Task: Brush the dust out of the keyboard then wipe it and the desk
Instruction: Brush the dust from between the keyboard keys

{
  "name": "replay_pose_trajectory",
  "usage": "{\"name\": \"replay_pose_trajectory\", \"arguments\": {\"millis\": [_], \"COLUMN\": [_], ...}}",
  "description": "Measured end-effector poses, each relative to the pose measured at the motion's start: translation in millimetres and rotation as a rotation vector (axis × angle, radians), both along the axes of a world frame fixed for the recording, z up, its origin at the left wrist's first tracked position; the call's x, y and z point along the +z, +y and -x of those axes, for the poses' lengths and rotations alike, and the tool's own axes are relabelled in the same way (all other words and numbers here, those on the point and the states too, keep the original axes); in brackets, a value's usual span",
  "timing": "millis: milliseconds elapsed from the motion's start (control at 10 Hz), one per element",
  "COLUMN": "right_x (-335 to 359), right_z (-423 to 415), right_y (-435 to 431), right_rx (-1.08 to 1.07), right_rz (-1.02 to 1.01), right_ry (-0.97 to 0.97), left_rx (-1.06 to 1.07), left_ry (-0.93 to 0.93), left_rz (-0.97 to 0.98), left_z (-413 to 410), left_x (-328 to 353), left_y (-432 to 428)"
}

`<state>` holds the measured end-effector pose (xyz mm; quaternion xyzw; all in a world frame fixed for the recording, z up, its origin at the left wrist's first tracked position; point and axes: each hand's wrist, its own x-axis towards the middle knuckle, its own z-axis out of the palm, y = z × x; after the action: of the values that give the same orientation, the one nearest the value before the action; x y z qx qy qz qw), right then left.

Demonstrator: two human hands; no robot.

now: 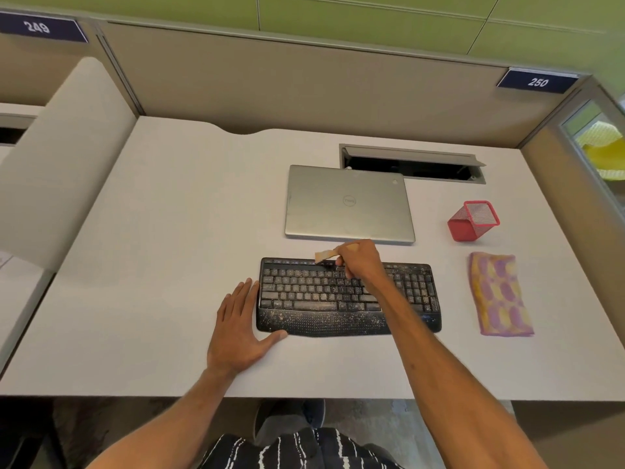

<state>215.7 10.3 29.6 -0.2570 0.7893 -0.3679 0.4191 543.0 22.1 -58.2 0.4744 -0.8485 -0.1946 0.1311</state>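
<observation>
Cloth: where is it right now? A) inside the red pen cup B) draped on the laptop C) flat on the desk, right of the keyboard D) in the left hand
C: the cloth lies flat on the desk, right of the keyboard, with no hand touching it.

Right hand [359, 262] grips brush [325, 256], bristles on keyboard [348, 296] top row. Left hand [238, 328] flat on desk [152, 265], touching keyboard's left edge. Cloth [500, 293] right of right hand.
</observation>
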Motion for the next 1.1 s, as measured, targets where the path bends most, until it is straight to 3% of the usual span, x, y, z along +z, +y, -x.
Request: {"name": "replay_pose_trajectory", "arguments": {"millis": [200,300,400,500,600,800,900,1100], "right_x": [5.2,12.7,10.8,1.5,2.9,8.6,8.9,14.1], "right_z": [7.7,15.2,18.6,21.5,24.5,23.7,24.5,17.4], "right_y": [-2.0,-2.9,0.3,6.8,11.7,10.8,13.2,18.4], "right_rx": [0.076,0.027,0.000,0.038,-0.005,0.050,0.015,0.210], "right_rz": [-0.171,-0.120,-0.064,-0.138,-0.181,-0.145,-0.167,-0.071], "right_ry": [0.566,0.515,0.345,0.332,0.495,0.395,0.540,0.432], "left_rx": [0.004,0.005,0.001,-0.001,0.000,-0.004,0.003,0.004], "left_ry": [-0.002,0.003,-0.004,-0.007,-0.007,-0.009,-0.002,-0.009], "left_rz": [0.000,-0.001,-0.005,-0.006,-0.005,-0.006,0.001,-0.002], "left_z": [0.7,0.8,0.8,0.4,0.6,0.6,0.6,0.4], "left_x": [0.6,0.6,1.0,1.2,1.1,0.5,0.5,0.3], "left_y": [0.0,0.1,-0.2,-0.4,-0.2,0.2,0.5,0.4]}}
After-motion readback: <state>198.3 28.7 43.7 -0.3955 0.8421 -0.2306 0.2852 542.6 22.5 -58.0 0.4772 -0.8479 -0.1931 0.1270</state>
